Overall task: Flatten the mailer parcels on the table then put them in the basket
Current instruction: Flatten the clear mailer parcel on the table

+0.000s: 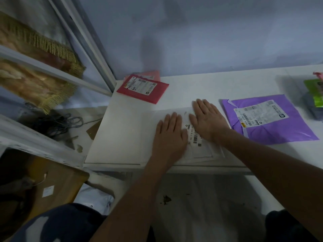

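A white mailer parcel (201,151) with a barcode label lies near the front edge of the white table (122,133). My left hand (170,135) presses flat on its left part, fingers straight. My right hand (207,119) presses flat on its upper right part, fingers spread. A purple mailer (272,130) with a white label lies flat to the right. A red mailer (142,89) with a label lies at the table's far left corner, on top of a pink one (153,74). No basket shows in this view.
A green packet (314,89) and a dark object sit at the table's right edge. A cardboard box (57,186) and a bluish bag (94,196) lie on the floor at left. Tangled cables (57,123) lie beside a curtained window frame.
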The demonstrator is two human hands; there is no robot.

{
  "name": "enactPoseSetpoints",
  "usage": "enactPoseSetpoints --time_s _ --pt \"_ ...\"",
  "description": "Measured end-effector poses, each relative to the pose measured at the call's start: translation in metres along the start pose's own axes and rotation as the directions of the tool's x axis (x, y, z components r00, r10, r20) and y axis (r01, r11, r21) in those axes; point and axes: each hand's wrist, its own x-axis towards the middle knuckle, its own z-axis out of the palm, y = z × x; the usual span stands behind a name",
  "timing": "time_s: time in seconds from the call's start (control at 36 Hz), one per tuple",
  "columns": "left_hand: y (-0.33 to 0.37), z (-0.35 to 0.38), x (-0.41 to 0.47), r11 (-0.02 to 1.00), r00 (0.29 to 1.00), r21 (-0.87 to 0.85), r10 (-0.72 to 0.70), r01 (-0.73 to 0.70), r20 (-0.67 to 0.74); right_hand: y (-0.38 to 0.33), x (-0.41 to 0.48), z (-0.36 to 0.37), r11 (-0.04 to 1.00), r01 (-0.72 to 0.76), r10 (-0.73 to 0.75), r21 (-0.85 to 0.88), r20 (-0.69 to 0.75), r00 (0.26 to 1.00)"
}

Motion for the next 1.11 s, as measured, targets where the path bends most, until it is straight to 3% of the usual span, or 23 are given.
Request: enactPoseSetpoints --time_s 0.19,0.33,0.5,0.56,0.61,0.72,0.86,1.11 --pt "-0.051 -0.006 -0.017 0.986 0.986 0.014 -0.167 0.167 0.001 0.0 -0.004 -0.003 1.0 0.009 -0.009 0.0 0.016 1.0" --pt "-0.054 -0.008 -0.022 0.979 0.979 0.0 -0.204 0.204 0.013 -0.015 -0.009 -0.01 0.992 0.012 -0.025 -0.125 -0.102 0.995" --pt "-0.057 -0.008 -0.028 0.983 0.991 0.126 -0.134 0.13 0.02 -0.109 -0.042 0.006 0.965 0.259 -0.254 0.053 -0.081 0.964" --pt "-0.062 -0.007 -0.028 0.979 0.993 0.176 -0.109 0.099 0.044 -0.123 -0.053 0.015 0.954 0.273 -0.27 0.125 -0.038 0.962" --pt "-0.061 -0.007 -0.027 0.978 0.992 0.176 -0.121 0.112 0.043 -0.113 -0.054 0.017 0.958 0.242 -0.242 0.151 -0.021 0.97" --pt "-0.054 -0.01 -0.024 0.98 0.982 0.072 -0.182 0.185 -0.047 -0.06 -0.045 0.009 0.979 0.202 -0.202 0.019 0.003 0.979" --pt "-0.054 -0.008 -0.025 0.982 0.981 0.027 -0.185 0.187 -0.05 -0.02 -0.052 0.002 0.975 0.214 -0.215 -0.055 -0.009 0.977" --pt "-0.052 -0.009 -0.025 0.977 0.976 0.002 -0.212 0.212 -0.052 0.002 -0.056 0.005 0.994 0.1 -0.101 0.03 0.001 0.995"
